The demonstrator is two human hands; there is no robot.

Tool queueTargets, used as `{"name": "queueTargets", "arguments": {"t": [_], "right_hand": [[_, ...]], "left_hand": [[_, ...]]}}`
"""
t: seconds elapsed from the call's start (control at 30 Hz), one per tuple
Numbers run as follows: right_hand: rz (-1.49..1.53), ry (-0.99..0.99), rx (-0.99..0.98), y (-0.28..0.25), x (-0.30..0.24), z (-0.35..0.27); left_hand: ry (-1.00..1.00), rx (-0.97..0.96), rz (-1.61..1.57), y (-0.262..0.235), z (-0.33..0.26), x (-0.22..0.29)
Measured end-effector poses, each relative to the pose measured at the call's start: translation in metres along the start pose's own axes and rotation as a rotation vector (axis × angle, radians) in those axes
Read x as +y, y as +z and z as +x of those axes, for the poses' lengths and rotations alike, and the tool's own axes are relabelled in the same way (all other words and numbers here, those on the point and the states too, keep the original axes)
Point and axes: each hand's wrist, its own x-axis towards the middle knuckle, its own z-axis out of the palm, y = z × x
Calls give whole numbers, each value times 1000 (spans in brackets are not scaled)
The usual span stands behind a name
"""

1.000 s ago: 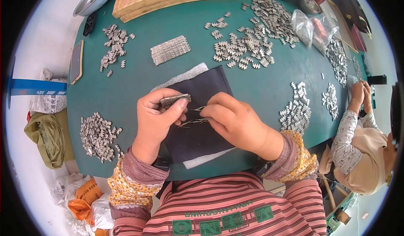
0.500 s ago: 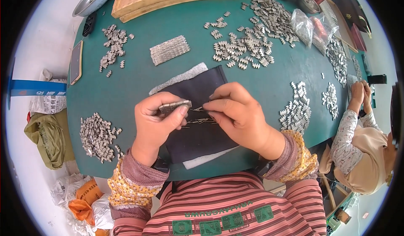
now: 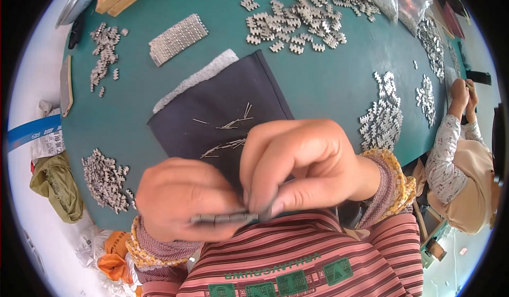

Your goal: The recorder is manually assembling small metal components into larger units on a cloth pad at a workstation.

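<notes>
Close to my body, my left hand (image 3: 183,199) is closed around a short block of joined metal links (image 3: 220,218), whose edge shows below the fingers. My right hand (image 3: 307,164) meets it at the block's right end, thumb and fingertips pinched together. What lies in that pinch is blurred and too small to make out. Beyond the hands, thin metal pins (image 3: 229,125) lie scattered in two loose groups on a dark cloth (image 3: 212,98). A grey felt pad (image 3: 196,80) sticks out from under the cloth.
A larger panel of joined links (image 3: 178,38) lies on the green table (image 3: 138,106). Loose metal links are heaped at the left (image 3: 104,180), far centre (image 3: 297,24) and right (image 3: 382,117). A phone (image 3: 66,87) sits at the left edge. Another person (image 3: 456,159) works at the right.
Both hands have come down toward my body with the link block and now meet at its right end. The pins on the cloth are uncovered. The view has shifted and tilted.
</notes>
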Motion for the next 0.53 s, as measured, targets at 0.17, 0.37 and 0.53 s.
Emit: {"name": "queueTargets", "arguments": {"t": [0.17,0.37,0.53], "right_hand": [[3,-164,-98,3,3,4],[-25,-152,-105,3,0,2],[-31,-130,-114,2,-2,2]], "left_hand": [[146,-197,-117,-10,5,2],[237,-4,-190,6,-1,-1],[307,-21,-144,4,-2,-4]]}}
